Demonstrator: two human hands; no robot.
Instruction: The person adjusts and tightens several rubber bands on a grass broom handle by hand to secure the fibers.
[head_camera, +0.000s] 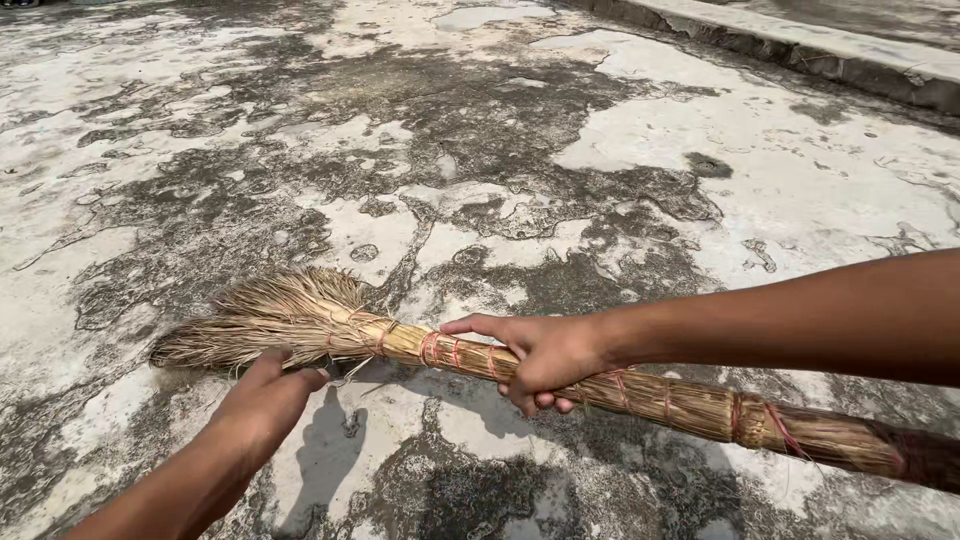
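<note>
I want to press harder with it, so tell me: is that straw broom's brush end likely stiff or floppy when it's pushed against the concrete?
The broom probably feels stiff along its bound shaft, where red cord wraps it tightly under the right hand. The loose bristles by the left hand fan out, so they likely bend and splay. It looks light.

The grass broom is straw-yellow, its splayed bristles paler tan, the handle wound with thin pinkish-red thread bands and darkening to brown at its far end. The concrete floor is off-white, blotched with irregular dark grey-black weathered patches.
</note>
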